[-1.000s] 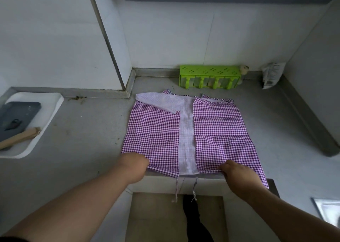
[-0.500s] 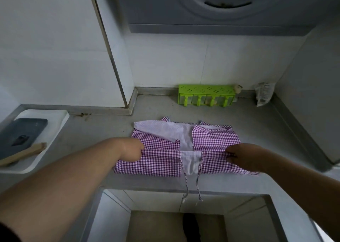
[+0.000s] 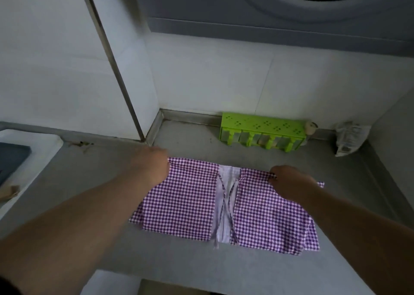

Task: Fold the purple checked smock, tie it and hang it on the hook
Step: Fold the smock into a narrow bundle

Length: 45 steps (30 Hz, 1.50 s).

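Smock (image 3: pixel 186 203) lies doubled over on the desk (image 3: pixel 107 167), ties (image 3: pixel 226 205) down its middle. Your left hand (image 3: pixel 154 167) and right hand (image 3: pixel 289 180) each seem to pinch a far corner. Fold step underway; next, release, smooth, fold narrower for tying.

One purple checked smock (image 3: pixel 183 203), two ties (image 3: pixel 226 203), two hands: left hand (image 3: pixel 154 167), right hand (image 3: pixel 289 180); one green rack (image 3: pixel 264 133), one white tray (image 3: pixel 33 155), one bag (image 3: pixel 349 138).

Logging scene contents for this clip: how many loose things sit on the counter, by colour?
Purple checked: 1, the smock
Green: 1, the rack
White: 2, the tray and the crumpled bag
Total: 4
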{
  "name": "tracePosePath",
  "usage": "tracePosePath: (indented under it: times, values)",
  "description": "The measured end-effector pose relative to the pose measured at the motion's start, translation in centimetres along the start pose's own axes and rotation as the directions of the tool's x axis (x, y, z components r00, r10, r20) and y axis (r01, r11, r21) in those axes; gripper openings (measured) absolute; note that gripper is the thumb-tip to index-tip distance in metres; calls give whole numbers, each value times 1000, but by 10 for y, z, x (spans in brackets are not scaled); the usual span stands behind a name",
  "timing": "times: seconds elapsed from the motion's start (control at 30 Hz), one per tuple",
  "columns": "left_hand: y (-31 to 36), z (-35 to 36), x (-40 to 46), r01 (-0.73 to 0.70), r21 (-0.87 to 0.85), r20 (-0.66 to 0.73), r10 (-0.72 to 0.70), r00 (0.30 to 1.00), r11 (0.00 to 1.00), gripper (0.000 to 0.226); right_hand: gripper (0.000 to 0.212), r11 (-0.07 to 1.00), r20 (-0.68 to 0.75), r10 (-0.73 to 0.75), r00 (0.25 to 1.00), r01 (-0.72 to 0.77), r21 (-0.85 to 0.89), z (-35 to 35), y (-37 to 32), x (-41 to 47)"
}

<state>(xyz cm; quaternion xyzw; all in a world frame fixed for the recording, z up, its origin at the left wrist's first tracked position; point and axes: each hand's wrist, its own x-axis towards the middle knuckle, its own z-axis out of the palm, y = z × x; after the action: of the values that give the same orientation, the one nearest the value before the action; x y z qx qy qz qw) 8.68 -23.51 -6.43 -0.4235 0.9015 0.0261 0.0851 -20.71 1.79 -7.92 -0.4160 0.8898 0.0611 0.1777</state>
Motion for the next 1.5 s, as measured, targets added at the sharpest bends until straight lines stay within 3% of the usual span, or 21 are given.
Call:
tracePosePath:
  times: [0.07,0.13,0.17,0.23,0.33,0.43,0.53,0.6,0.7,0.83,0.93,1.0,1.07,1.13,1.23,1.3,1.4,1.5]
  values:
    - [7,16,2,-54,-23,-110,51,993,998,34,44,999,29,30,999,-31,31,16,3,16]
    - [17,38,2,-225,-16,-158,220,963,974,40,44,998,71,52,996,-55,41,33,6,37]
    - [22,46,-2,-334,2,-134,331,934,943,42,44,997,72,59,996,-62,38,40,7,41]
    - [35,69,-8,-449,3,40,449,893,893,55,41,998,-4,50,999,-50,-25,53,6,50]
    - [52,95,-9,-443,-1,291,424,858,897,88,48,989,-171,-103,980,83,-120,64,-5,51]
    - [61,112,-6,-391,1,359,364,859,921,104,54,914,-206,-400,893,373,-160,75,-27,49]
    - [66,122,2,-342,-4,404,315,859,940,114,61,797,-176,-601,780,568,-206,88,-51,55]
    - [68,127,6,-328,8,418,294,859,945,118,54,738,-127,-666,735,624,-257,96,-64,62]
    - [68,132,7,-303,8,435,269,859,953,122,33,758,-92,-644,760,618,-208,95,-79,74]
    - [68,139,4,-292,4,418,263,869,957,128,27,899,28,-414,910,405,165,80,-91,95]
    - [67,143,4,-286,-10,420,264,869,958,128,20,861,87,-172,981,107,498,67,-90,122]
    - [66,144,5,-282,-3,427,257,867,959,128,20,611,198,-11,980,-150,778,59,-92,136]
    - [67,144,6,-276,0,442,247,862,961,129,23,307,306,79,949,-315,898,51,-96,148]
    - [67,144,6,-273,3,453,242,858,962,129,22,163,329,135,934,-349,923,48,-97,162]
    - [67,143,6,-276,11,449,242,860,961,129,17,86,313,214,925,-337,938,53,-93,177]
    - [67,141,6,-276,13,454,240,858,961,129,9,187,230,220,948,-272,944,57,-88,176]
    - [68,139,7,-269,8,484,231,844,963,130,51,553,-23,221,975,-105,827,59,-77,157]
    - [72,134,9,-258,27,515,208,832,966,131,63,685,-289,158,944,106,721,57,-75,115]
